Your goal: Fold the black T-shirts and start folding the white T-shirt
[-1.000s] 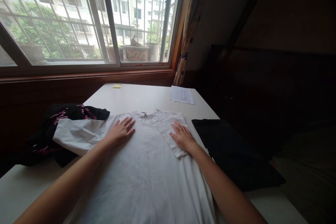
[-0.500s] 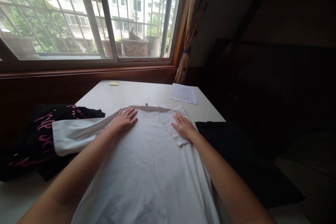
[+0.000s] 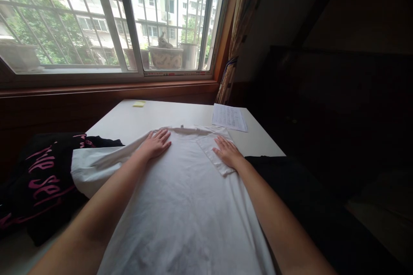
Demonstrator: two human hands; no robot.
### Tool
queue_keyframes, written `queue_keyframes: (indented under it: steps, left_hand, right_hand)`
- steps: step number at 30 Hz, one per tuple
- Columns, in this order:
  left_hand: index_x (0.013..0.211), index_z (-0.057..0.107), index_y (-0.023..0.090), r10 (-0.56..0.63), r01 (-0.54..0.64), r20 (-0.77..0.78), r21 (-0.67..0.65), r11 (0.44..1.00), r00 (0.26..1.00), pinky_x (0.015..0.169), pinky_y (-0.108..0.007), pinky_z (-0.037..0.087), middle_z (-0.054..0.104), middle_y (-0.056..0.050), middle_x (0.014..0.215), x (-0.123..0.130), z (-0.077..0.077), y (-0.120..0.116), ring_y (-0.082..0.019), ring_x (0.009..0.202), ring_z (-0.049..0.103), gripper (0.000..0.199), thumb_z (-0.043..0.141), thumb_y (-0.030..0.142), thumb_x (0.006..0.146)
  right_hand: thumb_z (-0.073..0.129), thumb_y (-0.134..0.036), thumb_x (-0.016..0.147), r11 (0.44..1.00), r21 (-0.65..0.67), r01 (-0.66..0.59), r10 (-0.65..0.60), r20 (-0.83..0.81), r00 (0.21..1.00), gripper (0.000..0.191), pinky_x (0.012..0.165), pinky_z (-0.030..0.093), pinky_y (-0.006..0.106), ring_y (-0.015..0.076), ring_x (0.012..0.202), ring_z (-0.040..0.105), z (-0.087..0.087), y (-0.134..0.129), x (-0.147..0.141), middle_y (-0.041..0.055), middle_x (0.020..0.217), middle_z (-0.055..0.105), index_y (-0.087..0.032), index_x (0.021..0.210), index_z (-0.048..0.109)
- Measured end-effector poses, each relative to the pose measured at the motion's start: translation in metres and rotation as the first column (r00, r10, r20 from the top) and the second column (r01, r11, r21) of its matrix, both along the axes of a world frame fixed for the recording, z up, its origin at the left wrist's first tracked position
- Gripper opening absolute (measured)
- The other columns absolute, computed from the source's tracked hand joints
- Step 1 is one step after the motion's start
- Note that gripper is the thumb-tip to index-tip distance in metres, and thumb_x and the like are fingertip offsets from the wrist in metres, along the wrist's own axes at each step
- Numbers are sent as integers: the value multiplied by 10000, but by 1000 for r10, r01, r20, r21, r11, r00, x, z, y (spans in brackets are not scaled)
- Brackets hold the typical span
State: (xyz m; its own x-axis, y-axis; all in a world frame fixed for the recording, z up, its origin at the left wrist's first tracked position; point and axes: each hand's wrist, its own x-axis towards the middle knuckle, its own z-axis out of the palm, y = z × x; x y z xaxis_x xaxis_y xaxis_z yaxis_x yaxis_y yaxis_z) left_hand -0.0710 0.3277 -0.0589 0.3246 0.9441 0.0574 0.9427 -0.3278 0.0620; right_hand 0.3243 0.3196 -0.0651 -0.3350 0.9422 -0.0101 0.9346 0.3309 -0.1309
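Observation:
A white shirt (image 3: 190,189) is spread over the table, its collar towards the window. One sleeve reaches out to the left over black cloth; the other is folded inward onto the right shoulder. My left hand (image 3: 157,142) lies flat near the left shoulder, fingers spread and holding nothing. On the folded right sleeve rests my right hand (image 3: 228,152), palm down with its fingers apart.
Black clothing with pink lettering (image 3: 45,180) is heaped at the left. Dark folded cloth (image 3: 290,193) lies at the right. Printed papers (image 3: 229,117) and a yellow note (image 3: 138,104) sit on the white table (image 3: 174,114), below a barred window (image 3: 135,21).
The view has shifted slightly, so the black clothing appears further left and the papers further right. Both hands remain flat on the shirt in nearly the same places.

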Motion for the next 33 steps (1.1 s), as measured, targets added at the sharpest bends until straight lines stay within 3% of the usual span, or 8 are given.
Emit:
queue_keyframes:
  steps: [7,11,14,17,22,27,30,33]
  left_hand:
    - [1569,305,252,25,-25,12,15,1000,1000,1224,-518,106,219,-41,1662,4,4,-1,-250,1535,173,636,269,562,1015]
    - [1541,366,209,160,-163,44,76,984,986,1195,-572,159,270,-101,1645,8,1,-12,-305,1517,221,599,270,495,1023]
    - [1491,431,173,241,-251,83,140,958,967,1180,-578,198,357,-140,1605,11,-2,-21,-323,1494,273,534,294,385,1021]
    - [1358,557,126,254,-277,130,205,939,958,1165,-495,280,534,-175,1462,11,-2,-31,-311,1404,422,454,333,284,996]
    - [1066,681,154,176,-232,215,271,934,961,1009,-419,460,691,-154,1119,9,9,-47,-295,1112,626,352,357,259,978]
    - [1098,672,214,-41,-45,276,299,953,960,1026,-380,478,680,-80,1180,10,20,-65,-239,1123,610,313,398,224,947]
    - [1110,679,232,-162,77,289,285,955,943,1023,-363,492,683,-61,1187,9,22,-91,-219,1132,610,300,432,244,939]
    - [1149,678,242,-283,207,296,265,942,912,1011,-400,506,665,-78,1227,2,27,-136,-235,1135,609,297,455,297,961]
  right_hand:
    - [158,-607,1010,1000,10,1,-1,-1,1000,724,1250,83,392,195,1545,92,1,1,0,47,1686,116,-186,1597,206]
    - [193,-577,1013,1000,10,15,-15,-5,1000,704,1251,91,403,207,1545,95,3,-6,-5,57,1685,122,-183,1596,211]
    - [208,-526,1018,1000,11,24,-24,-17,1000,679,1252,94,434,229,1545,100,4,-18,-8,79,1681,128,-161,1591,224]
    - [259,-491,1014,1000,-10,-1,1,-37,999,666,1251,124,426,232,1541,128,6,-40,-3,92,1674,160,-137,1578,267]
    - [414,-468,964,992,-72,-100,82,-224,971,596,1221,250,413,236,1494,293,23,-117,30,73,1620,335,-195,1491,464]
    - [598,-424,909,997,-18,-71,54,-481,875,327,1116,382,474,286,1272,522,54,-236,53,62,1374,597,-304,1196,698]
    - [650,-412,901,992,-87,-89,29,-535,844,147,1010,453,448,272,1095,586,65,-301,51,56,1124,668,-318,975,735]
    - [736,-418,845,955,-236,-182,17,-567,823,152,937,494,385,251,1035,598,70,-348,44,45,1060,648,-313,951,712]
